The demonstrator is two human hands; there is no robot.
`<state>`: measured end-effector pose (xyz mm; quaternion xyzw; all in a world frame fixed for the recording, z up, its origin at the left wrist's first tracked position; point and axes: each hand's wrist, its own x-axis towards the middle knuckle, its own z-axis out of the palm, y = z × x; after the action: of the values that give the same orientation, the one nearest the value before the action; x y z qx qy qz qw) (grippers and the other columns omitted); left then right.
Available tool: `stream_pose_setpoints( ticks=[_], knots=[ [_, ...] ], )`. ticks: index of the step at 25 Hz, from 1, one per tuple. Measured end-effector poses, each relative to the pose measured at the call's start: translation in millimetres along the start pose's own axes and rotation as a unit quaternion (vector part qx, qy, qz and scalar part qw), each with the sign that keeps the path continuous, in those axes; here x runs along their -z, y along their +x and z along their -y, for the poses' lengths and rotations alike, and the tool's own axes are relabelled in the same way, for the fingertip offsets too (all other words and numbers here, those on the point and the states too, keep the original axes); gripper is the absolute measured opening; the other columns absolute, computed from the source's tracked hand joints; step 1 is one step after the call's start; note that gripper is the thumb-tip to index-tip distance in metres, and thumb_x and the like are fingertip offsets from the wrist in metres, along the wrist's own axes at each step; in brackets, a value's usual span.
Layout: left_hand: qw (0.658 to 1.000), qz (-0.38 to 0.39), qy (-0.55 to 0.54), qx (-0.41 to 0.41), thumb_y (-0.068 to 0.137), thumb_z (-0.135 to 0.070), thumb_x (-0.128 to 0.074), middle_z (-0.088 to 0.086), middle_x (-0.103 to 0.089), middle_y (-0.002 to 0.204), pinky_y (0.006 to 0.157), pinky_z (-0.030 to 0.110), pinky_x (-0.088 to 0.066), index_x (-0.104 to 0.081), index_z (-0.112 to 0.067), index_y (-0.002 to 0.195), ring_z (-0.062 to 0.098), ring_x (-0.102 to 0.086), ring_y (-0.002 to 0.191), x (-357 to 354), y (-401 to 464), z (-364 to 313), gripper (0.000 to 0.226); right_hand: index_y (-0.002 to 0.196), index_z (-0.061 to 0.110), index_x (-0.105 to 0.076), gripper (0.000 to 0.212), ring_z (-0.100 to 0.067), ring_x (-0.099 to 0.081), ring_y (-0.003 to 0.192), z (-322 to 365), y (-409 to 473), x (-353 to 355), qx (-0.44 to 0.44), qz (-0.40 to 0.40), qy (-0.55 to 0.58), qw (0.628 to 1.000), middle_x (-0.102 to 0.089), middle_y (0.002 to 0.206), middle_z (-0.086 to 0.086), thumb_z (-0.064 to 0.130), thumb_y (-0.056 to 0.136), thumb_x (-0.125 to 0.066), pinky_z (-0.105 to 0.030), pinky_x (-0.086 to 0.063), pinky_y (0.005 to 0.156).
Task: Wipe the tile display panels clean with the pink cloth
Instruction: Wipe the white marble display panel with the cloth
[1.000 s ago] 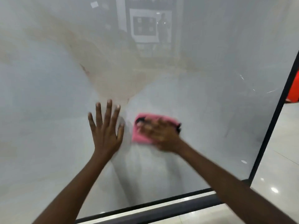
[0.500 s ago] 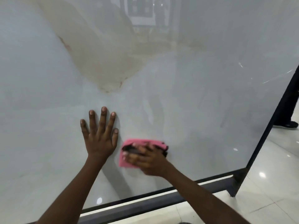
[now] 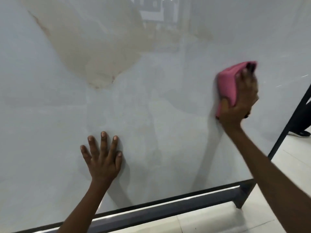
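One glossy tile panel (image 3: 151, 115), black-framed.

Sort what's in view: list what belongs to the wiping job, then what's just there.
Job:
- cloth, pink, gripped by the right hand and pressed on the panel
- panel, pale glossy tile with a beige vein
- left hand, flat on the panel, fingers spread

Just there:
- frame, dark metal, under the panel
- floor, glossy tiles
- shoe, dark, at far right
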<state>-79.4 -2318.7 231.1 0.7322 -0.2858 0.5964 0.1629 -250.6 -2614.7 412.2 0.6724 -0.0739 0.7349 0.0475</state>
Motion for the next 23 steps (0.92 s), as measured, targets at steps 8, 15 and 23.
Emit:
stream_pose_setpoints(
  ticks=[8,15,23],
  knots=[
    [1.000,0.000,-0.018,0.011,0.101,-0.037,-0.028,0.004,-0.002,0.164,0.117,0.053,0.006,-0.014,-0.024,0.156,0.033,0.005,0.149,8.3,6.6,5.2,0.058,0.138,0.030,-0.054,0.057,-0.018,-0.029,0.141,113.0,-259.0,-5.2,0.418,0.357,0.127,0.825,-0.049,0.145,0.010,0.016,0.083,-0.061,-0.041,-0.031,0.101],
    [0.989,0.107,-0.019,-0.105,0.104,-0.038,-0.022,-0.002,-0.003,0.164,0.116,0.055,0.005,-0.011,-0.028,0.156,0.026,0.001,0.150,0.2,-80.7,-27.4,0.055,0.133,0.015,-0.047,0.049,-0.022,-0.035,0.138,-64.4,-93.5,6.6,0.007,0.120,0.077,0.990,-0.037,0.146,-0.008,0.021,0.085,-0.052,-0.039,-0.029,0.111],
    [0.994,0.042,-0.010,-0.104,0.104,-0.037,-0.024,0.003,-0.007,0.163,0.115,0.058,0.006,-0.018,-0.023,0.155,0.029,-0.001,0.150,-20.7,-84.8,-22.4,0.053,0.128,0.042,-0.047,0.058,-0.021,-0.052,0.119,89.6,-285.3,7.5,0.156,0.348,0.112,0.918,-0.053,0.127,0.017,0.024,0.074,-0.058,-0.042,-0.042,0.093]
  ],
)
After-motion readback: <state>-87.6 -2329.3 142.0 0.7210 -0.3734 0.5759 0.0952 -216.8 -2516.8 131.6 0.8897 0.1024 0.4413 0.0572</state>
